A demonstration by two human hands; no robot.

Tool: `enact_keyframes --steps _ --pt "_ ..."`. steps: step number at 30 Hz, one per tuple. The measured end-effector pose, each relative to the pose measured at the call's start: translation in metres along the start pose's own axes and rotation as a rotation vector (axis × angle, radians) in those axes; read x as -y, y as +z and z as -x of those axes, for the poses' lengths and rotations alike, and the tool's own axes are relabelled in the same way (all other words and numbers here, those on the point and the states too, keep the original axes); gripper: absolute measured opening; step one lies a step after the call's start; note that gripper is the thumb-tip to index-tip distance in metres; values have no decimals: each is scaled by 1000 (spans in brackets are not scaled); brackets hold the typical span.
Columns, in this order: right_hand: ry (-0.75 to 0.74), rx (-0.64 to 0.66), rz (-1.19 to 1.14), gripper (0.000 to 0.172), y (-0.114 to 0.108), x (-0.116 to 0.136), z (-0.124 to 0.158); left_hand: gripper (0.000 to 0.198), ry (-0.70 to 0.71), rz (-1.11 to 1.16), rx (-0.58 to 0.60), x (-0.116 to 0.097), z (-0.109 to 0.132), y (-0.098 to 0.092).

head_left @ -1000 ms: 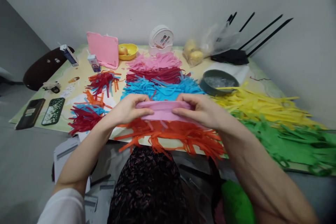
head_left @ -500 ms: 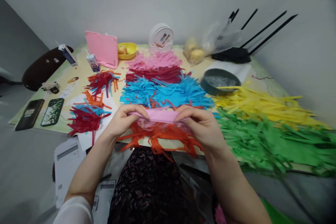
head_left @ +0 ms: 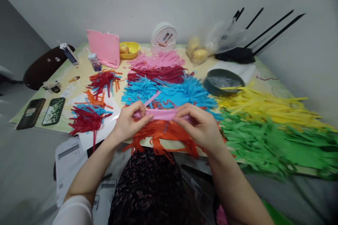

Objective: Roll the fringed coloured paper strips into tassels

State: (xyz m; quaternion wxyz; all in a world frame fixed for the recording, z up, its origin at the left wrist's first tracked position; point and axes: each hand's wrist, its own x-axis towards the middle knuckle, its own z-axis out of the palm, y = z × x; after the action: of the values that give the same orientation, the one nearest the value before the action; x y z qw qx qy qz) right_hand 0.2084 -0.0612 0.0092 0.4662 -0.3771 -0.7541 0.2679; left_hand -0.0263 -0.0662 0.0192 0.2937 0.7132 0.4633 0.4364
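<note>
My left hand (head_left: 130, 121) and my right hand (head_left: 198, 123) both pinch a folded pink paper strip bundle (head_left: 165, 113), one at each end, just above the table's near edge. One loose pink strip end sticks up beside my left fingers. Under the bundle lies a pile of orange fringed paper (head_left: 163, 134) that hangs over the table edge. Behind it lie blue fringed paper (head_left: 169, 91), dark red fringed paper (head_left: 158, 74) and pink fringed paper (head_left: 157, 59).
Green fringed paper (head_left: 266, 137) and yellow fringed paper (head_left: 266, 105) cover the right side. A dark bowl (head_left: 224, 81) sits mid-right. Two phones (head_left: 42, 111), mixed paper scraps (head_left: 88, 114), a pink tablet case (head_left: 103, 48), small cartons and a yellow bowl (head_left: 129, 49) stand at left and back.
The pink bundle has been pressed narrower and flatter between my hands, which moved slightly closer together. A loose strip end now sticks up by my left fingers.
</note>
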Motion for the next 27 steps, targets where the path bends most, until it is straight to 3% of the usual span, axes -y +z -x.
enact_keyframes --steps 1,4,7,15,21,24,27 --pt "30 -20 53 4 1 1 1 16 32 -39 -12 1 0 1" --pt "74 -15 158 20 2 4 4 17 80 -121 42 4 1 2" --pt "117 -6 124 6 2 4 3 10 37 -143 83 4 0 0" --pt "420 -36 -361 16 7 3 5 21 -253 479 156 3 2 1" --pt "387 -101 -599 7 15 -3 6 19 -249 697 100 13 2 4" --pt "317 -78 -559 12 14 -2 7 21 -238 706 103 14 2 4" --pt "248 -56 -395 15 12 2 8 24 -217 567 95 9 3 4"
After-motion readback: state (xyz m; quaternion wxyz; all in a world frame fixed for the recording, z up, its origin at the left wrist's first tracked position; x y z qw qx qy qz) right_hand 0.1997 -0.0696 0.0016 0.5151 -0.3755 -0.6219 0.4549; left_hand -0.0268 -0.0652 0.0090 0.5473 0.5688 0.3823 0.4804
